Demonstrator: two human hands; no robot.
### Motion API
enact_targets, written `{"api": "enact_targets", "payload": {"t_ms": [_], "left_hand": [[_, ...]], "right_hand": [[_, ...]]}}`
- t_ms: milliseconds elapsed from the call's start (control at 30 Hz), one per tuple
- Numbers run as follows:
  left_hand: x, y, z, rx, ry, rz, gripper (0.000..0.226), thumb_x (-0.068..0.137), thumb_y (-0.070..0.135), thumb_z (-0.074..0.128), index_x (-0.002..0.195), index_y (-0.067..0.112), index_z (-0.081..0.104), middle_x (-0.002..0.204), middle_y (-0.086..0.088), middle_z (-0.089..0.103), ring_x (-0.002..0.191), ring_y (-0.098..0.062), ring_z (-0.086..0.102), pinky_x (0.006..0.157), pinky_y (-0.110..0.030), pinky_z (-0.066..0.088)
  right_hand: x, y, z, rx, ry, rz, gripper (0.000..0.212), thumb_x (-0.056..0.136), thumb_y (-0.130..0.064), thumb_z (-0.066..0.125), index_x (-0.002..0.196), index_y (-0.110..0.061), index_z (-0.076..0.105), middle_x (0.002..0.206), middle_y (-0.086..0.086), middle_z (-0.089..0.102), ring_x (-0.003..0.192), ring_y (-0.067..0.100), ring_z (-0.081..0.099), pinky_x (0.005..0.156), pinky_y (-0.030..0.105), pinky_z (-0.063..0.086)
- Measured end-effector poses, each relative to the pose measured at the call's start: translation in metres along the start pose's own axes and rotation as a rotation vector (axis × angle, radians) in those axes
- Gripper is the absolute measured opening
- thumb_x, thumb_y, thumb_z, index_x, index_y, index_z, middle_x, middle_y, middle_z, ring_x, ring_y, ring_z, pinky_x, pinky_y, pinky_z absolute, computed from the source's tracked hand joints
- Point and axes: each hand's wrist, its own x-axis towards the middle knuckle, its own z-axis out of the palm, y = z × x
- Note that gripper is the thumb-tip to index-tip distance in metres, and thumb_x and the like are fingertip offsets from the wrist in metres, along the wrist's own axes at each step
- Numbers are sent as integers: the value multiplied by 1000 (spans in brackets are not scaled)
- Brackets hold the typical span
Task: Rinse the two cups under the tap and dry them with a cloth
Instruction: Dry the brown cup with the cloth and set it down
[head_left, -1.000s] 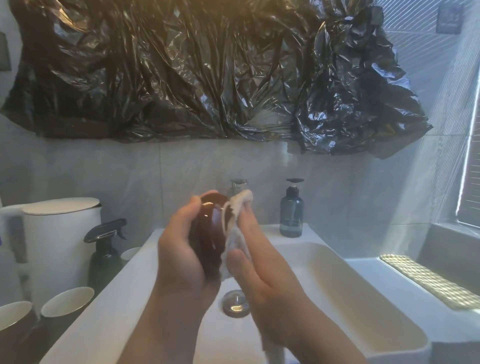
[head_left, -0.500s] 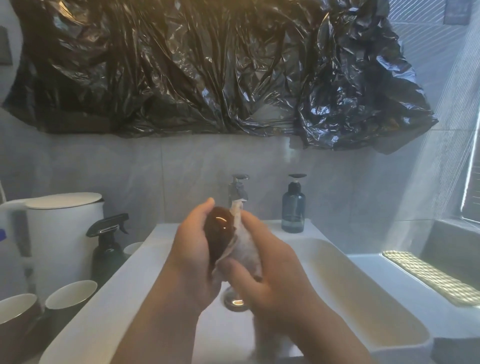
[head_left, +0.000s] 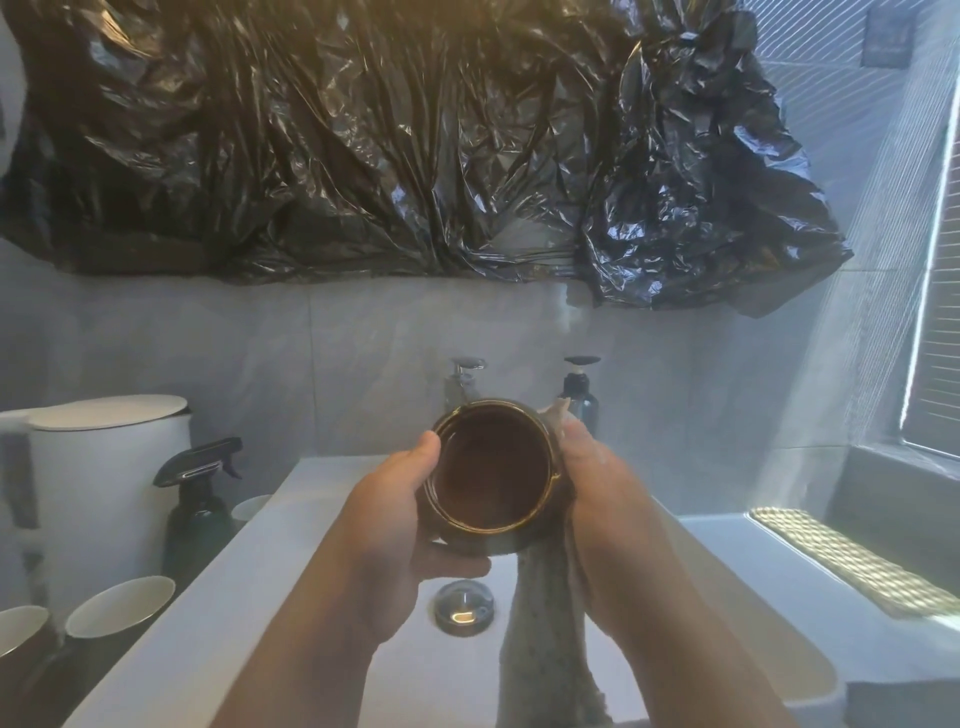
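A dark brown cup (head_left: 491, 467) with a gold rim is held over the white sink (head_left: 332, 514), its mouth turned toward me. My left hand (head_left: 387, 519) grips it from the left, thumb on the rim and fingers under the base. My right hand (head_left: 597, 499) presses a pale grey cloth (head_left: 545, 613) against the cup's right side; the cloth hangs down into the basin. The tap (head_left: 462, 379) stands just behind the cup, with no water visible. A second cup cannot be picked out with certainty.
Left of the sink stand a white kettle (head_left: 98, 467), a dark spray bottle (head_left: 197, 499) and two white-lined cups (head_left: 119, 608). A dark soap dispenser (head_left: 582, 389) stands behind the sink. The drain plug (head_left: 464, 607) sits in the basin. Black plastic sheeting (head_left: 415, 140) covers the wall above.
The cup has turned from side-on to mouth facing me. The cloth has slid from the cup's front to its right side and now hangs lower.
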Motion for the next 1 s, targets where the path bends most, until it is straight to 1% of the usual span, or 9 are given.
{"api": "enact_targets", "payload": {"t_ms": [67, 133, 200, 300, 367, 500, 767, 900, 1000], "left_hand": [[-1, 2, 0, -16, -9, -33, 43, 104, 41, 40, 108, 14, 74, 90, -13, 76, 60, -23, 70, 48, -32, 51], [-1, 3, -2, -8, -1, -50, 41, 103, 42, 42, 102, 17, 75, 82, -6, 76, 58, -20, 71, 49, -31, 50], [-1, 3, -4, -8, 26, -55, 41, 103, 43, 43, 100, 17, 75, 80, -5, 76, 56, -19, 70, 49, -30, 47], [2, 3, -8, -39, 80, -74, 41, 103, 45, 42, 100, 20, 74, 77, -3, 74, 51, -16, 65, 46, -25, 41], [4, 0, -9, -66, 114, -92, 40, 103, 44, 41, 93, 22, 73, 74, -2, 71, 46, -15, 58, 38, -21, 33], [9, -6, -10, -70, 163, -124, 45, 102, 42, 42, 81, 26, 77, 75, -1, 70, 54, -17, 50, 38, -24, 25], [4, -15, -22, -226, 197, -245, 51, 99, 41, 38, 81, 26, 83, 79, -6, 73, 51, -17, 53, 33, -17, 23], [1, 5, -30, -228, 253, -378, 47, 88, 45, 43, 83, 22, 84, 82, -12, 73, 58, -23, 53, 33, -17, 26], [-4, 27, -39, -258, 343, -449, 51, 100, 38, 37, 92, 16, 82, 79, -11, 75, 53, -20, 58, 30, -17, 29]], "right_hand": [[-1, 4, -4, -41, 33, 17, 42, 106, -34, 43, 97, -6, 73, 80, 10, 75, 75, 17, 70, 58, 22, 54], [-1, 7, -5, -96, 69, 13, 37, 104, -32, 49, 94, -7, 74, 83, 15, 75, 75, 19, 70, 63, 27, 55], [-1, 8, -3, -141, 111, 21, 31, 103, -27, 53, 87, -10, 74, 82, 16, 75, 78, 23, 70, 71, 35, 54], [-1, 10, -4, -239, 118, 20, 27, 102, -23, 53, 83, -19, 72, 79, 5, 74, 84, 20, 71, 67, 27, 54], [2, 14, -6, -254, 93, 56, 27, 103, -23, 52, 88, -16, 73, 86, 7, 75, 90, 24, 72, 67, 26, 52], [10, 26, -13, -164, 73, 155, 23, 99, -14, 55, 89, -15, 75, 90, 12, 76, 93, 30, 74, 84, 43, 59], [14, 33, -21, -14, 92, 360, 23, 92, 3, 55, 90, -9, 75, 78, 13, 76, 68, 25, 74, 54, 29, 57], [25, 29, -18, -6, 126, 506, 21, 89, 5, 59, 99, -7, 73, 85, 18, 75, 70, 25, 72, 55, 30, 54], [37, 17, -9, 62, 148, 597, 20, 88, 8, 58, 100, -2, 72, 91, 24, 74, 76, 32, 72, 59, 33, 55]]}}
